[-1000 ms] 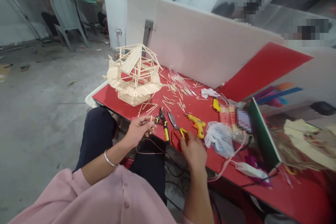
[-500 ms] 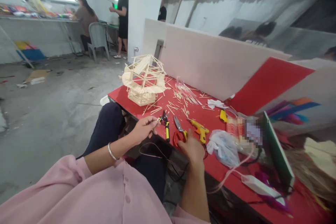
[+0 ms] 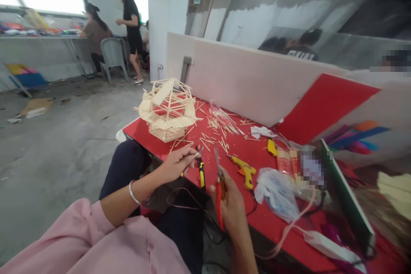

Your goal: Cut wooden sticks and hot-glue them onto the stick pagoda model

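Note:
My right hand (image 3: pixel 231 205) is wrapped round the red-handled scissors (image 3: pixel 219 199), lifted off the table with the blades pointing away from me. My left hand (image 3: pixel 178 163) is pinched on a short wooden stick (image 3: pixel 195 155), its tip just showing at the fingertips. Between the hands, black-and-yellow cutting pliers (image 3: pixel 201 173) lie at the table's edge. Beyond the left hand stands a hexagonal frame of pale wooden sticks (image 3: pixel 168 111). A yellow glue gun (image 3: pixel 243 166) rests to the right of the scissors.
Loose sticks (image 3: pixel 208 139) and a clear plastic wrapper (image 3: pixel 221 117) are scattered on the red table (image 3: pixel 135 128). On the right are a plastic bag (image 3: pixel 278 192), a white power strip (image 3: pixel 334 244) and a green board (image 3: pixel 343 205). A pale panel (image 3: pixel 244 85) stands behind. Other people are farther off.
My right hand has taken hold of the scissors and raised them from the table. My left hand still holds the stick. The view has shifted slightly; the standing person in the background has turned.

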A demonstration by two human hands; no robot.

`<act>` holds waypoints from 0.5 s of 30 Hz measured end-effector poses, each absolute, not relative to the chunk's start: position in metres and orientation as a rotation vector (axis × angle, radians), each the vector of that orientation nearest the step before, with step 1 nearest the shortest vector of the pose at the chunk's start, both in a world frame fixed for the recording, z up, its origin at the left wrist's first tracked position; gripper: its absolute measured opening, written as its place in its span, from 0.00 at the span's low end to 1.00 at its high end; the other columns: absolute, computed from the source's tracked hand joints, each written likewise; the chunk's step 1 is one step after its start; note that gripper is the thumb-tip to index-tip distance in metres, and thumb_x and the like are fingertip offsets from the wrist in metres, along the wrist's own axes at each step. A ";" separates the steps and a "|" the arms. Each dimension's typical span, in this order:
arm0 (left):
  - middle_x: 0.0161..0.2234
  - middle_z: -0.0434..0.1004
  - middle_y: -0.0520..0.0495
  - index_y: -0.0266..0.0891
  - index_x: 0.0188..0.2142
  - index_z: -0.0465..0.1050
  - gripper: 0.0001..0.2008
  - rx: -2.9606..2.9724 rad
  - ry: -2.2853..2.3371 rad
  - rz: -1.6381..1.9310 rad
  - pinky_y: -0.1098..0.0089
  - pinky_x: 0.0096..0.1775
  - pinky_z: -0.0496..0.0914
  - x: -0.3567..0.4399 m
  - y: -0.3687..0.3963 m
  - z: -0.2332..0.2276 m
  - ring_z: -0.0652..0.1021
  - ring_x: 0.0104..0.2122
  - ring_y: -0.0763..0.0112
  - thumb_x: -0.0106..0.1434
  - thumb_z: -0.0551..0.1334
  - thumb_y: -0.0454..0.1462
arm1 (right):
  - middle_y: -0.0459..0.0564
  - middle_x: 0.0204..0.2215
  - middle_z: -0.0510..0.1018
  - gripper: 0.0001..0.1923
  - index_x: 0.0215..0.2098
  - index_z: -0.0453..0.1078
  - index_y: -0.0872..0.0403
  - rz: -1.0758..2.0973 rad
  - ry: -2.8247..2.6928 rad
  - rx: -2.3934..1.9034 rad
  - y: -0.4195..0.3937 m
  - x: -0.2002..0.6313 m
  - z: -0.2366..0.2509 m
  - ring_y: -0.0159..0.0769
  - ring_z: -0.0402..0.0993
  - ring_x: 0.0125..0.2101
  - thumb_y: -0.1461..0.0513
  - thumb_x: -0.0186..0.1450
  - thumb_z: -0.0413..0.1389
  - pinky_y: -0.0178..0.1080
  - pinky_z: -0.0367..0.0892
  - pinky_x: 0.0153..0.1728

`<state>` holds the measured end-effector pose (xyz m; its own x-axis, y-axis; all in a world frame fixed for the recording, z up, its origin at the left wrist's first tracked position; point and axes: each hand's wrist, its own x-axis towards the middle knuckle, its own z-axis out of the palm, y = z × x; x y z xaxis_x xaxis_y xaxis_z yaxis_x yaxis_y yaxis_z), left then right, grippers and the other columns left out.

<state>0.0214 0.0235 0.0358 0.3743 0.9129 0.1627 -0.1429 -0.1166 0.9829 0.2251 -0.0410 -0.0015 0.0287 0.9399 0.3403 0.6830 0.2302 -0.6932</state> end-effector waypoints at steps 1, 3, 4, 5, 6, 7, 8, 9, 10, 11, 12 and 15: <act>0.22 0.66 0.55 0.36 0.38 0.69 0.19 1.403 0.755 1.045 0.77 0.20 0.59 0.022 0.026 0.038 0.64 0.16 0.82 0.63 0.58 0.51 | 0.57 0.48 0.75 0.29 0.60 0.61 0.54 0.434 -1.782 -1.471 -0.042 0.219 0.003 0.42 0.74 0.46 0.50 0.64 0.53 0.41 0.71 0.45; 0.20 0.62 0.57 0.36 0.37 0.69 0.17 1.429 0.743 0.995 0.77 0.20 0.58 0.023 0.031 0.044 0.62 0.16 0.81 0.64 0.58 0.49 | 0.55 0.45 0.76 0.29 0.61 0.61 0.53 0.443 -1.882 -1.434 -0.041 0.211 0.011 0.41 0.74 0.43 0.52 0.64 0.54 0.41 0.71 0.44; 0.19 0.61 0.57 0.37 0.37 0.69 0.16 1.439 0.738 0.969 0.77 0.20 0.58 0.022 0.033 0.046 0.61 0.16 0.80 0.64 0.58 0.49 | 0.55 0.44 0.75 0.29 0.61 0.61 0.53 0.436 -1.916 -1.438 -0.040 0.208 0.014 0.41 0.74 0.42 0.52 0.64 0.54 0.41 0.71 0.43; 0.19 0.61 0.57 0.37 0.36 0.69 0.15 1.451 0.738 0.942 0.76 0.20 0.58 0.022 0.034 0.047 0.61 0.17 0.80 0.64 0.57 0.48 | 0.55 0.43 0.75 0.28 0.61 0.61 0.52 0.427 -1.940 -1.451 -0.039 0.207 0.016 0.41 0.74 0.41 0.52 0.64 0.55 0.42 0.71 0.43; 0.19 0.60 0.57 0.37 0.35 0.70 0.14 1.463 0.743 0.922 0.76 0.20 0.59 0.022 0.036 0.049 0.62 0.17 0.79 0.64 0.57 0.47 | 0.55 0.43 0.75 0.28 0.61 0.61 0.52 0.419 -1.956 -1.464 -0.037 0.207 0.016 0.41 0.74 0.41 0.52 0.64 0.55 0.42 0.71 0.42; 0.20 0.61 0.56 0.37 0.35 0.70 0.14 1.478 0.750 0.906 0.76 0.21 0.59 0.021 0.038 0.049 0.62 0.18 0.79 0.64 0.57 0.46 | 0.55 0.42 0.75 0.29 0.61 0.61 0.52 0.415 -1.968 -1.474 -0.035 0.208 0.016 0.42 0.73 0.40 0.52 0.64 0.55 0.43 0.71 0.42; 0.20 0.61 0.55 0.37 0.35 0.71 0.13 1.493 0.759 0.897 0.76 0.22 0.60 0.021 0.040 0.049 0.63 0.18 0.78 0.64 0.57 0.45 | 0.55 0.42 0.75 0.29 0.60 0.61 0.52 0.415 -1.979 -1.479 -0.033 0.210 0.016 0.42 0.73 0.40 0.52 0.64 0.55 0.43 0.71 0.42; 0.20 0.62 0.55 0.37 0.35 0.72 0.13 1.511 0.768 0.894 0.76 0.23 0.61 0.020 0.042 0.049 0.63 0.19 0.78 0.65 0.57 0.45 | 0.55 0.43 0.75 0.28 0.60 0.61 0.52 0.416 -1.989 -1.482 -0.031 0.212 0.015 0.42 0.73 0.41 0.52 0.64 0.56 0.43 0.71 0.42; 0.20 0.62 0.54 0.37 0.36 0.73 0.13 1.534 0.773 0.893 0.75 0.24 0.62 0.020 0.045 0.048 0.64 0.20 0.77 0.65 0.57 0.44 | 0.55 0.43 0.75 0.28 0.60 0.61 0.52 0.413 -1.993 -1.482 -0.028 0.213 0.015 0.42 0.73 0.41 0.52 0.64 0.55 0.43 0.71 0.42; 0.21 0.63 0.54 0.37 0.36 0.74 0.13 1.566 0.775 0.891 0.75 0.25 0.63 0.019 0.047 0.047 0.65 0.20 0.76 0.65 0.56 0.43 | 0.55 0.43 0.75 0.28 0.60 0.62 0.52 0.413 -1.997 -1.480 -0.026 0.215 0.014 0.42 0.74 0.41 0.52 0.64 0.55 0.43 0.72 0.41; 0.21 0.65 0.53 0.36 0.37 0.74 0.12 1.607 0.774 0.889 0.74 0.26 0.64 0.018 0.050 0.046 0.67 0.21 0.75 0.65 0.56 0.42 | 0.55 0.42 0.76 0.27 0.59 0.63 0.52 0.418 -1.999 -1.479 -0.025 0.215 0.013 0.42 0.74 0.40 0.52 0.64 0.55 0.42 0.72 0.40; 0.24 0.70 0.50 0.37 0.36 0.76 0.12 1.734 0.765 0.876 0.73 0.30 0.67 0.015 0.057 0.045 0.70 0.25 0.73 0.66 0.56 0.40 | 0.54 0.40 0.77 0.25 0.57 0.65 0.52 0.440 -2.005 -1.477 -0.021 0.216 0.012 0.42 0.75 0.39 0.52 0.65 0.55 0.41 0.72 0.39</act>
